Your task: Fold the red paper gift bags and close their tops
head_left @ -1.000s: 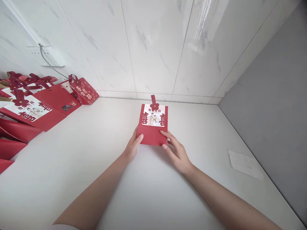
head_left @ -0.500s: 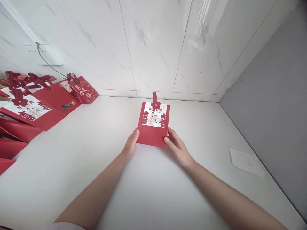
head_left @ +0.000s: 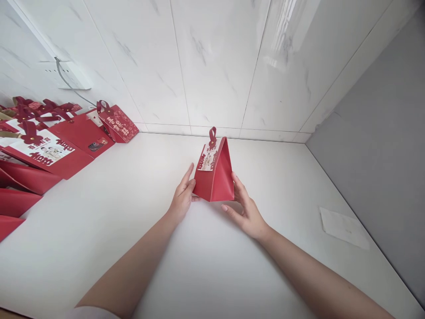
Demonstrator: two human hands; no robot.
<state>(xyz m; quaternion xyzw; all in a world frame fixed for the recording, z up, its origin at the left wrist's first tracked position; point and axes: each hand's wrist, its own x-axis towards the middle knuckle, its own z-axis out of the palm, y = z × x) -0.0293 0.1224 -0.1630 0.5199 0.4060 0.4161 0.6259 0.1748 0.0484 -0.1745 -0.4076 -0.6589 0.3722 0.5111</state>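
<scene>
A small red paper gift bag [head_left: 217, 173] with a white printed picture and a red loop tab on top stands upright on the white counter [head_left: 199, 266], its side gusset turned toward me. My left hand [head_left: 182, 199] presses its fingers against the bag's left face near the base. On the other side my right hand [head_left: 244, 209] cups the bag's right edge and bottom corner with its fingers curved round it. Both hands hold the bag between them.
Several more red gift bags [head_left: 49, 141] lie flat and stacked along the left of the counter, one small bag [head_left: 116, 124] upright by the tiled wall. A wall socket with a cable [head_left: 71, 77] is above them. A white paper slip [head_left: 343, 227] lies at the right by the grey wall.
The bag faced me flat with its picture forward; now it is turned so its side shows and its base is spread open. Both hands shifted slightly along its lower edges.
</scene>
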